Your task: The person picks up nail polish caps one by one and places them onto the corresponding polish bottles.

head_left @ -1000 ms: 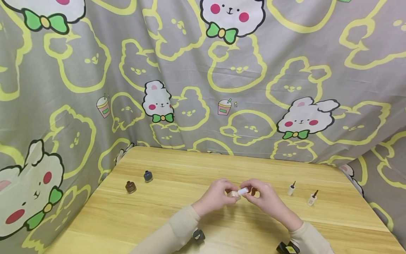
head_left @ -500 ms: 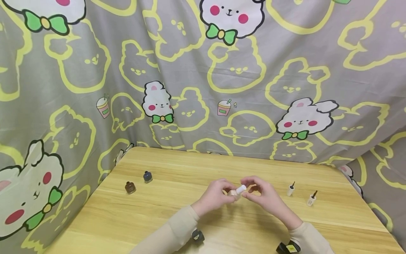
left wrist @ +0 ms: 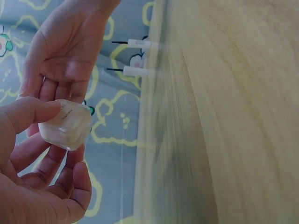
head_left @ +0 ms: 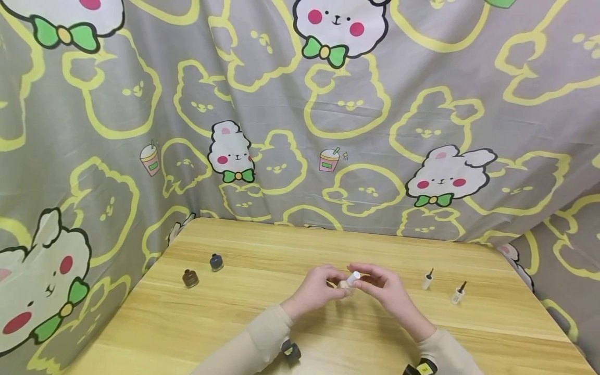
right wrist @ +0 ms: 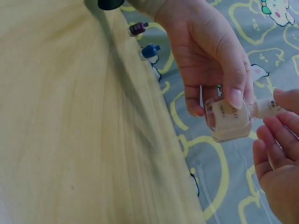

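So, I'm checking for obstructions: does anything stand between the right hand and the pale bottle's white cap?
Nothing visible does: the right hand is right at the white cap, and the left hand grips the pale bottle by its body.

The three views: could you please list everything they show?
Wooden table: 1, light brown, across the foreground
Printed fabric backdrop: count unclear, grey with yellow outlines, around the table
Squarish glass bottle: 1, cream, held above the table
Cylindrical cap: 1, white, on that bottle's neck
Brown glass bottle: 1, dark brown, table's left side
Blue glass bottle: 1, dark blue, near the brown one
Cylindrical brush caps: 2, white with dark brushes, table's right side
Wrist devices: 2, black, at cuffs
Sleeves: 2, beige, both arms
Left grip: 1, bare hand, pinching cream bottle
Right grip: 1, bare hand, at white cap
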